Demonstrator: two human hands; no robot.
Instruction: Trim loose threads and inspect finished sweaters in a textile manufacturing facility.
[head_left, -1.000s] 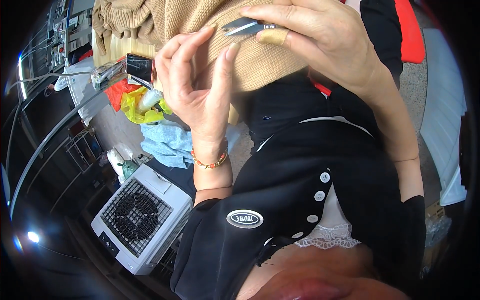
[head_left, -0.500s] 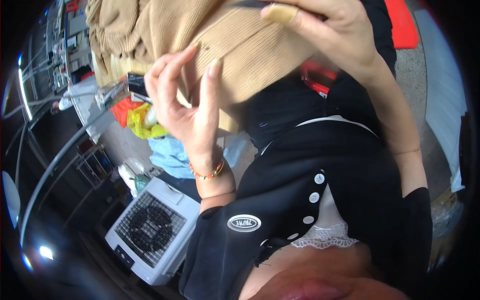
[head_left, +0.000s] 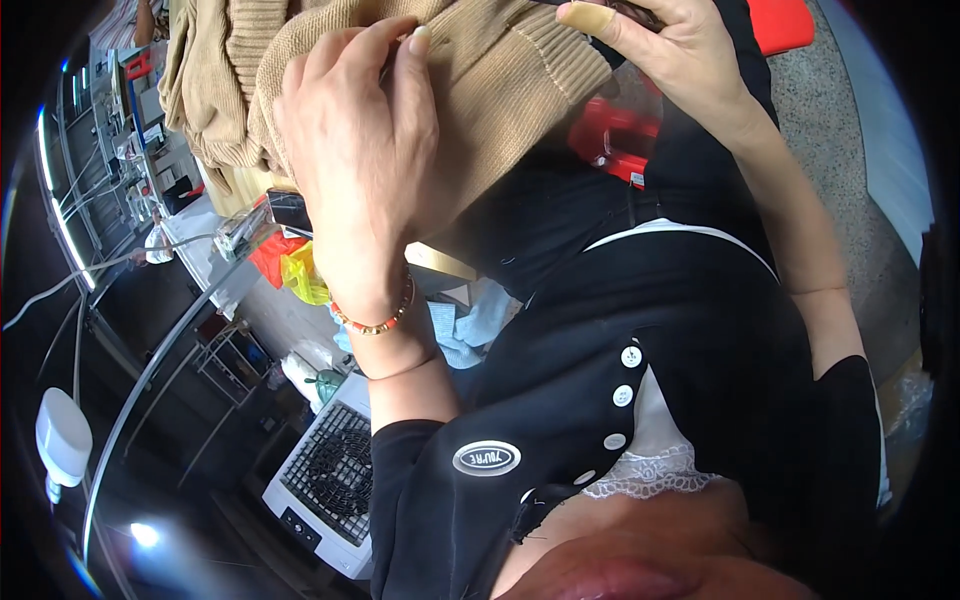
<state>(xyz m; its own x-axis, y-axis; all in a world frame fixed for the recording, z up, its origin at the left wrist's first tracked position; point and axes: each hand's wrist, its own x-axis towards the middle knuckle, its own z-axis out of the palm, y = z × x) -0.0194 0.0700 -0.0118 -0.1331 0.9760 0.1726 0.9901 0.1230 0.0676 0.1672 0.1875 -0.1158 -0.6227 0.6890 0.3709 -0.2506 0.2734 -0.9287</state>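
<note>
A tan knit garment (head_left: 480, 110) lies bunched in front of me across the top of the view, its lower part hanging over my lap. My left hand (head_left: 360, 150) is over it with the back of the hand up, and thumb and forefinger pinch the knit. A red and gold bracelet (head_left: 375, 325) circles that wrist. At the upper right, my right hand (head_left: 680, 60) has yellowish tape (head_left: 586, 17) round its thumb. Its fingers are closed on a dark slim tool, partly cut off by the top edge; I cannot make out its exact kind.
Under the garment is a pale wooden surface (head_left: 235, 195). To the left are a dark boxy object (head_left: 288, 210), red and yellow bags (head_left: 302, 275) and light blue cloth (head_left: 465, 335). A grey-white air cooler (head_left: 335, 470) stands lower left. Red plastic (head_left: 615, 135) shows by my lap.
My left hand has turned over, from spread fingers to a pinch on the knit. The garment has shifted and a different seamed edge faces me. My right hand has moved slightly left.
</note>
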